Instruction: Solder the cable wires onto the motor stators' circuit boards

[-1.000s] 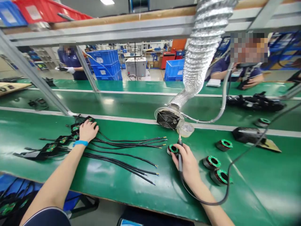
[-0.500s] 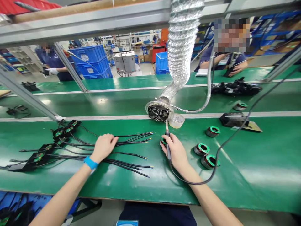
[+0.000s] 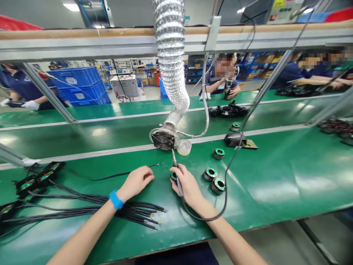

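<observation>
Iron point(image 3: 176, 173) sits clamped in my right hand point(image 3: 187, 186), its tip at twelve o'clock toward the fan point(image 3: 163, 140). My left hand point(image 3: 136, 182) pinches a wire point(image 3: 110, 176). Glossy green tabletop point(image 3: 275, 184); co-workers sit beyond, blue crates point(image 3: 79, 86) at eleven.

Glossy green bench top point(image 3: 275, 176), crinkled foil duct point(image 3: 171, 55)

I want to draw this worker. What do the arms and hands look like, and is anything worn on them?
Both arms are bare, with no sleeves showing and no gloves. The left hand has a bright blue band around its wrist. The right hand wears nothing: no band, watch or ring shows.
</observation>
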{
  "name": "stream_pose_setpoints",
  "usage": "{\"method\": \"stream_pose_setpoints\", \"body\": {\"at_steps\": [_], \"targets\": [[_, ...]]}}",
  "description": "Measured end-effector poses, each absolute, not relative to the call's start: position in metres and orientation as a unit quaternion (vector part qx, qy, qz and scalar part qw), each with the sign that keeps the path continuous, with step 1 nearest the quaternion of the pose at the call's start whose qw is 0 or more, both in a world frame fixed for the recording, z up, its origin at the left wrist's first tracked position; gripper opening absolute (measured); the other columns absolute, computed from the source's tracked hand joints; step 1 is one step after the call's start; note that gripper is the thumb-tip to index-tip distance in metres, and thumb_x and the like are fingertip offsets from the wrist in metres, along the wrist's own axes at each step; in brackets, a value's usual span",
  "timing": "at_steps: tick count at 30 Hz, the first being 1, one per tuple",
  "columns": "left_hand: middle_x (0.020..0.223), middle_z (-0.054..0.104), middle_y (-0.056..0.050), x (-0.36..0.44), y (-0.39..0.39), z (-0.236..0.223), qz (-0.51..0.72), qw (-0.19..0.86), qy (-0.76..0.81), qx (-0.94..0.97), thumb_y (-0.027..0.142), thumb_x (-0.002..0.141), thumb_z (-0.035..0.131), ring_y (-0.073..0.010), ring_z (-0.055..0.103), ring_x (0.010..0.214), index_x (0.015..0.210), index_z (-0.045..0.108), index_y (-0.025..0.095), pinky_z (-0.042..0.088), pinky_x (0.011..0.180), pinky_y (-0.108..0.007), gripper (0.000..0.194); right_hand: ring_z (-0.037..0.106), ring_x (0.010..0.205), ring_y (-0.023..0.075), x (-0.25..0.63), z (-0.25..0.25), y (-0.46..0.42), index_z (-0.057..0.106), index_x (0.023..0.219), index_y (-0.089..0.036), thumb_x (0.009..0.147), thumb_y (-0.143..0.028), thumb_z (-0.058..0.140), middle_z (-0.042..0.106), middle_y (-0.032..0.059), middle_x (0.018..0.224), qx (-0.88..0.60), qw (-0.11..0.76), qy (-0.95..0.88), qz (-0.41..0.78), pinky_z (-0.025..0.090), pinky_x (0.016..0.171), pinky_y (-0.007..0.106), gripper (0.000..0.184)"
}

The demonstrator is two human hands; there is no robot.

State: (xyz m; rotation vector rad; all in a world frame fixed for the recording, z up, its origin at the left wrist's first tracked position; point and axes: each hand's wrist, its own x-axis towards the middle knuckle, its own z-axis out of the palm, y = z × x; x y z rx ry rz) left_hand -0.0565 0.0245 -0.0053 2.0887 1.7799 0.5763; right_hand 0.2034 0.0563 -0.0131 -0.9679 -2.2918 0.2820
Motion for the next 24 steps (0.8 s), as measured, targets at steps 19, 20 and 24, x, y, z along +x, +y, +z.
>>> {"method": "stream_pose_setpoints", "body": {"at_steps": [19, 20, 24], "targets": [[0.067, 0.058, 0.001, -0.043, 0.016, -0.002, 0.433, 0.409, 0.617, 0.514, 0.055, 0.082, 0.071, -0.0099, 0.047, 0.054, 0.086, 0.065, 0.015, 0.036, 0.052, -0.022, 0.04, 0.067, 0.107, 0.031, 0.162, -0.019, 0.039, 0.058, 0.128, -0.019, 0.088, -0.015, 0.077, 0.061, 0.0167, 0.127, -0.449, 0.299, -0.837, 0.091, 0.061, 0.087, 0.044, 0.045], [0.066, 0.058, 0.001, -0.043, 0.013, -0.002, 0.446, 0.416, 0.616, 0.498, 0.054, 0.08, 0.074, -0.0094, 0.045, 0.054, 0.083, 0.065, 0.015, 0.034, 0.052, -0.022, 0.04, 0.068, 0.108, 0.0314, 0.16, -0.018, 0.037, 0.058, 0.129, -0.019, 0.087, -0.017, 0.078, 0.06, 0.017, 0.127, -0.447, 0.304, -0.836, 0.101, 0.061, 0.087, 0.045, 0.046], [0.065, 0.058, 0.001, -0.043, 0.009, -0.005, 0.487, 0.421, 0.611, 0.46, 0.045, 0.073, 0.079, -0.0101, 0.046, 0.058, 0.073, 0.065, 0.015, 0.035, 0.055, -0.022, 0.032, 0.069, 0.106, 0.0289, 0.155, -0.018, 0.029, 0.056, 0.13, -0.021, 0.084, -0.021, 0.083, 0.059, 0.0139, 0.127, -0.419, 0.334, -0.828, 0.168, 0.062, 0.087, 0.043, 0.053]]}}
